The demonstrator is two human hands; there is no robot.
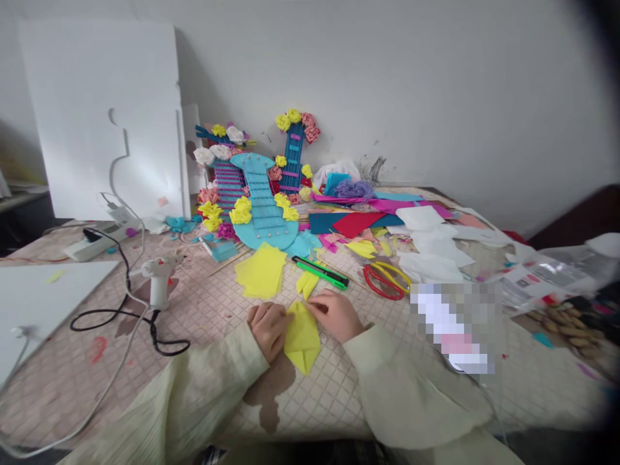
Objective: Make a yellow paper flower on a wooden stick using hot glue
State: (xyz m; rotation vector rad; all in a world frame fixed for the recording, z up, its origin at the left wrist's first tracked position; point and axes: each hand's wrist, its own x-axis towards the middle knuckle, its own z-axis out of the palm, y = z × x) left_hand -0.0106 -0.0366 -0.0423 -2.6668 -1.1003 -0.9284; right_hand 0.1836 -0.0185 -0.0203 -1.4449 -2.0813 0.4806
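Note:
A folded yellow paper [302,337] lies on the tiled tablecloth right in front of me. My left hand [268,328] presses its fingers, curled together, onto the paper's left edge. My right hand [335,314] pinches the paper's upper right corner with closed fingers. Two small folded yellow pieces [307,283] lie just beyond the hands. A stack of yellow paper squares [261,271] sits further back to the left.
A green utility knife [320,271] and red-and-yellow scissors [386,279] lie behind my hands. A white glue gun [159,278] with a black cord stands at the left. Blue paper-flower crafts [261,194], coloured sheets [358,223] and white foam boards [104,116] fill the back.

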